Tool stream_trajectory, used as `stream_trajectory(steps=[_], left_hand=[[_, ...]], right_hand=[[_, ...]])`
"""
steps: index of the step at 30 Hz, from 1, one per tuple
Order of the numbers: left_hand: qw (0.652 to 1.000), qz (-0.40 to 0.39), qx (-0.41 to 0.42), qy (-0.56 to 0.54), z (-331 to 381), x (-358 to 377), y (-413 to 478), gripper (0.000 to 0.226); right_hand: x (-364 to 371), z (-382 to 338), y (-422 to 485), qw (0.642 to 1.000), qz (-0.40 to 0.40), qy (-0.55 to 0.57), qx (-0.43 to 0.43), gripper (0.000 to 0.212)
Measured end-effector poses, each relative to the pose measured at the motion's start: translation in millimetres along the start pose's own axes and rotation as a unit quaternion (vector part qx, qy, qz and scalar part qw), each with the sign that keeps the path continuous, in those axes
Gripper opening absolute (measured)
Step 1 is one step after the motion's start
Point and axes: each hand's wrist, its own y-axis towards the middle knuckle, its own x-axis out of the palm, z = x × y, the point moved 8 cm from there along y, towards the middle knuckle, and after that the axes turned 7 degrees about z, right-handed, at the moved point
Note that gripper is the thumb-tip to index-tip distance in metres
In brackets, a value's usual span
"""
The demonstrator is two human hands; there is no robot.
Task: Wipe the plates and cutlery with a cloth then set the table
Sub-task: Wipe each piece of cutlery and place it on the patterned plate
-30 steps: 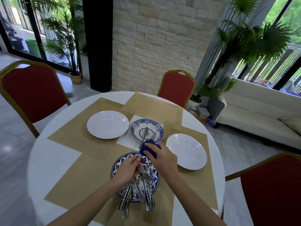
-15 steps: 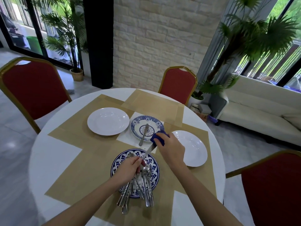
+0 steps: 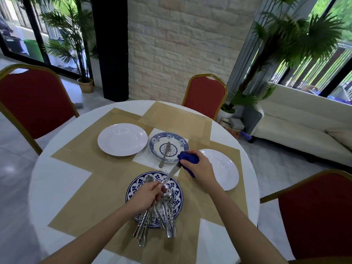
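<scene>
1. A knife (image 3: 171, 173) was held slanted in the air over the far rim of the large patterned plate (image 3: 133, 189). Its lower end pointed toward the person and its upper end ran into the blue cloth (image 3: 187, 156).
2. The left hand (image 3: 148, 193) held the knife's lower end, its fingers (image 3: 157, 187) pinched together on the metal.
3. The right hand (image 3: 200, 168) had its fingers curled tight round the blue cloth, which wrapped the knife's upper end.
4. A cutlery pile (image 3: 163, 218) lay on the large patterned plate, its handles overhanging the near rim.
5. A small patterned plate (image 3: 154, 147) sat just beyond, near the middle of the surface (image 3: 57, 178). A second knife (image 3: 165, 154) lay on it with its handle past the near rim.
6. The left white plate (image 3: 122, 139) stood just beside the small patterned plate, and the right white plate (image 3: 226, 168) lay partly behind the right hand.
7. Tan placemats (image 3: 91, 187) covered much of the round white surface.
8. Red chairs (image 3: 36, 103) stood around it.
</scene>
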Motion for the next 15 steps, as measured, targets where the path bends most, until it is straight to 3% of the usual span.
stream_trajectory(steps=[3, 7, 11, 15], left_hand=[[0.999, -0.037, -0.002, 0.03, -0.1, -1.3, -0.5, 0.031], [0.998, -0.052, -0.001, 0.047, -0.5, -2.6, -0.5, 0.031], [0.998, -0.054, 0.006, 0.044, -1.6, 0.0, -0.3, 0.032], [0.998, -0.045, 0.006, 0.046, -7.6, -2.3, 0.9, 0.03]], right_hand=[[3.5, 9.5, -4.0, 0.985, -0.044, 0.131, 0.105, 0.043], [13.5, 20.3, -3.9, 0.971, -0.041, 0.19, 0.141, 0.044], [10.9, 19.6, -2.0, 0.965, -0.012, 0.215, 0.148, 0.043], [14.8, 17.6, -5.8, 0.977, -0.068, 0.148, 0.137, 0.051]])
